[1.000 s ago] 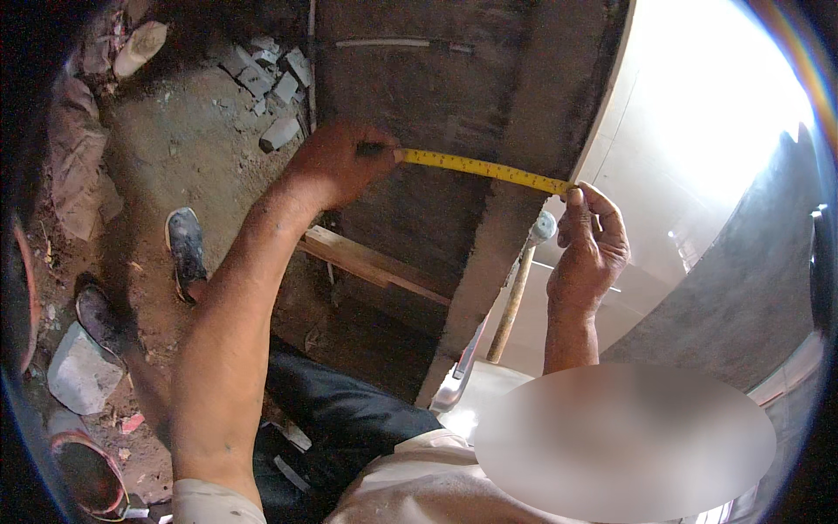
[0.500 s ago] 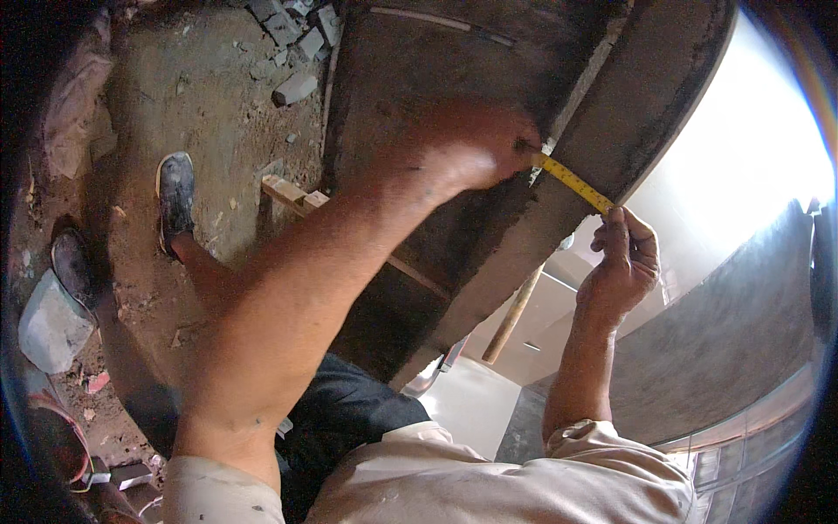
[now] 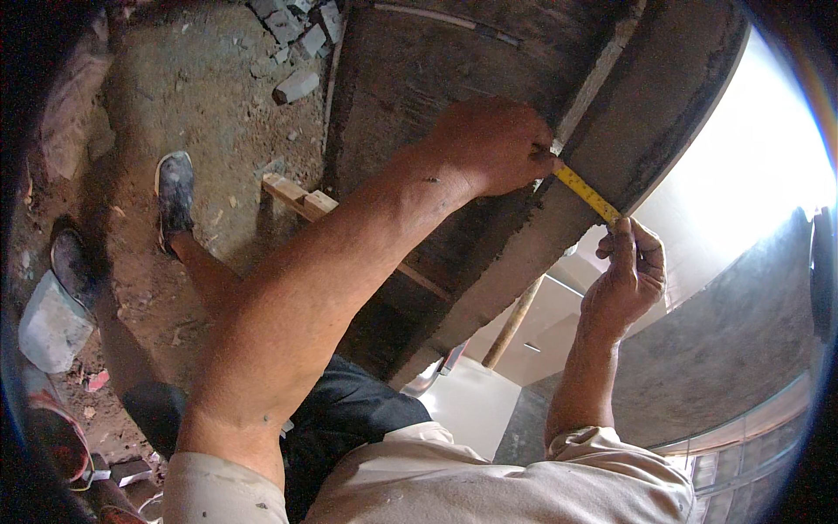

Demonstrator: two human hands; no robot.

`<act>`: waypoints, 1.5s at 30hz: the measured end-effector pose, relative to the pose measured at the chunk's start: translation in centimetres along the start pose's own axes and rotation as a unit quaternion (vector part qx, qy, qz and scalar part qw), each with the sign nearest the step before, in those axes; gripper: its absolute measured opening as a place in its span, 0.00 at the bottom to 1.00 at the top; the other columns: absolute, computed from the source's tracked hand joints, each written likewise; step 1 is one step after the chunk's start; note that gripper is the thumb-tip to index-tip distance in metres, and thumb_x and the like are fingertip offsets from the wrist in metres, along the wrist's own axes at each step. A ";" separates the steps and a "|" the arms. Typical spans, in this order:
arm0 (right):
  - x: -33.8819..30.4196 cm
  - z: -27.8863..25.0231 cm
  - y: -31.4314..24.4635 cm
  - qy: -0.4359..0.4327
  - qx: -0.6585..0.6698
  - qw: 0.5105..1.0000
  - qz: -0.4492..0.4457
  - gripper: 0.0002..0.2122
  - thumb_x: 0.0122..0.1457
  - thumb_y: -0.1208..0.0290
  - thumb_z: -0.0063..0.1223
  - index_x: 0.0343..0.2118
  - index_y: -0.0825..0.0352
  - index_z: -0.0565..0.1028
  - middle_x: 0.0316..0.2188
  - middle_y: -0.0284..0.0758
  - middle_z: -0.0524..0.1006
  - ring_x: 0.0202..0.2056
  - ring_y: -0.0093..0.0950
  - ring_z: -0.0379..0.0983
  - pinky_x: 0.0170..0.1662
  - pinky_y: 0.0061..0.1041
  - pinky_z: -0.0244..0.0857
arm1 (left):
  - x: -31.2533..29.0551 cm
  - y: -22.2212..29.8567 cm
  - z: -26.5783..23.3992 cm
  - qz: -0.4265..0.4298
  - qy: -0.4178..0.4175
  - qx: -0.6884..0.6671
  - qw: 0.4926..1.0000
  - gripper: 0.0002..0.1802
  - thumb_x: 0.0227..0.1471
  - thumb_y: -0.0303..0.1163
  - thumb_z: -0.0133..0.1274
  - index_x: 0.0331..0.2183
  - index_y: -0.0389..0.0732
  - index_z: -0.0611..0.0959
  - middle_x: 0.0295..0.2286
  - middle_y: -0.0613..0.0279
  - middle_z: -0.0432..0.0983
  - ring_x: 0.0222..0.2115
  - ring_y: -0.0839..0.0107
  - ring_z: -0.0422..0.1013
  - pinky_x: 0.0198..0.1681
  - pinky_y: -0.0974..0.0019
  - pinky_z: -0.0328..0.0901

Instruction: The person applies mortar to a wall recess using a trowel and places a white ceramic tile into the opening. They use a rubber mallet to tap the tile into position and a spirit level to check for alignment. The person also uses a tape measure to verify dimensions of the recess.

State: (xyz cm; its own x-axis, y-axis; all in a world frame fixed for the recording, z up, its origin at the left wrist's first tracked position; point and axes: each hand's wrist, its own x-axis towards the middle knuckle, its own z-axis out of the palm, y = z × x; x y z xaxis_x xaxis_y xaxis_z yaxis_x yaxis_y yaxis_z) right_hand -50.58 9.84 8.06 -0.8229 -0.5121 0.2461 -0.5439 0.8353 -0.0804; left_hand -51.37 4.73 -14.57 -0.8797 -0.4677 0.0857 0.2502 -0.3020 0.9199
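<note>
A yellow tape measure blade [image 3: 589,194] is stretched across a grey plastered ledge [image 3: 524,249] that runs diagonally through the view. My left hand [image 3: 497,144] is closed around the blade's upper-left end, by the ledge's inner edge; whatever else lies inside that fist is hidden. At the ledge's outer edge, my right hand [image 3: 627,266] pinches the blade's lower-right end between thumb and fingers. Between the two hands the blade looks straight and lies close over the ledge's surface.
Below the ledge, a round wooden handle [image 3: 515,325] hangs or leans near a white surface. Wood pieces [image 3: 298,196] stick out beside my left forearm. Broken blocks [image 3: 297,87] lie on the dirt floor, top left. A pale block [image 3: 54,321] sits near my shoes [image 3: 175,196].
Both hands and the tape blade have shifted slightly to the right in view. My left hand, blurred before, is now sharper. The grips look the same.
</note>
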 end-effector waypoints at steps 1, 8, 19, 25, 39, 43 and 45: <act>0.0 -0.2 0.2 -0.003 -0.004 1.000 0.000 0.04 0.61 0.77 0.62 0.34 0.72 0.80 0.26 0.37 0.80 0.24 0.20 0.74 0.29 0.20 0.68 | 0.1 -0.1 0.1 0.004 -0.018 -0.010 1.000 0.20 0.54 0.54 0.58 0.35 0.49 0.90 0.34 0.55 0.84 0.37 0.54 0.81 0.43 0.50 0.75; -1.7 -2.1 1.7 0.049 0.091 0.995 0.009 0.17 0.67 0.63 0.52 0.54 0.67 0.73 0.41 0.33 0.77 0.37 0.22 0.72 0.39 0.24 0.67 | 2.2 -0.3 -2.9 0.123 0.085 -0.065 0.987 0.17 0.53 0.48 0.59 0.38 0.46 0.87 0.34 0.54 0.80 0.37 0.50 0.76 0.44 0.46 0.71; -22.4 0.1 -0.3 -0.455 0.210 0.662 0.557 0.15 0.65 0.60 0.55 0.50 0.62 0.76 0.41 0.35 0.75 0.43 0.27 0.70 0.43 0.30 0.67 | 17.4 2.9 -19.0 0.040 0.259 -0.068 0.963 0.23 0.61 0.52 0.57 0.40 0.39 0.87 0.34 0.57 0.84 0.37 0.65 0.79 0.44 0.61 0.70; -26.9 -1.6 6.7 -0.571 0.175 0.726 0.340 0.19 0.63 0.56 0.58 0.50 0.63 0.75 0.41 0.38 0.75 0.44 0.30 0.70 0.46 0.34 0.66 | 21.2 8.3 -24.3 0.071 0.265 -0.056 0.960 0.20 0.63 0.50 0.55 0.40 0.43 0.87 0.30 0.65 0.82 0.31 0.76 0.75 0.36 0.66 0.70; -23.1 0.1 0.3 -0.609 0.051 0.687 0.392 0.24 0.59 0.51 0.61 0.51 0.65 0.74 0.44 0.43 0.73 0.46 0.32 0.69 0.48 0.37 0.64 | 38.0 10.1 -29.6 0.040 0.086 -0.031 0.995 0.27 0.57 0.63 0.56 0.38 0.49 0.89 0.28 0.67 0.82 0.31 0.75 0.75 0.39 0.66 0.69; -21.6 0.4 -1.4 -0.593 0.042 0.670 0.444 0.25 0.59 0.50 0.61 0.51 0.64 0.74 0.44 0.43 0.73 0.46 0.32 0.69 0.48 0.37 0.64 | 40.9 10.7 -29.6 0.056 0.067 0.021 0.996 0.27 0.57 0.63 0.56 0.38 0.49 0.89 0.27 0.70 0.81 0.29 0.78 0.73 0.36 0.67 0.69; -21.0 0.4 -2.2 -0.590 0.035 0.663 0.459 0.25 0.59 0.50 0.61 0.51 0.64 0.74 0.44 0.43 0.73 0.46 0.32 0.69 0.49 0.36 0.63 | 41.5 10.6 -29.8 0.061 0.029 0.014 0.998 0.26 0.57 0.62 0.56 0.38 0.49 0.89 0.27 0.70 0.81 0.28 0.78 0.73 0.34 0.68 0.69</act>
State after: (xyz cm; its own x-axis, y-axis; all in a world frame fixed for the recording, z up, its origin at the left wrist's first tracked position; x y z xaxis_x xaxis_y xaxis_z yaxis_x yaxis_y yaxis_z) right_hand -32.21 18.68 2.69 -0.3464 0.3721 -0.8611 0.3040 0.9130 0.2722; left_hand -73.11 -42.65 -12.64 -0.8180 -0.5475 0.1764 0.3427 -0.2175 0.9139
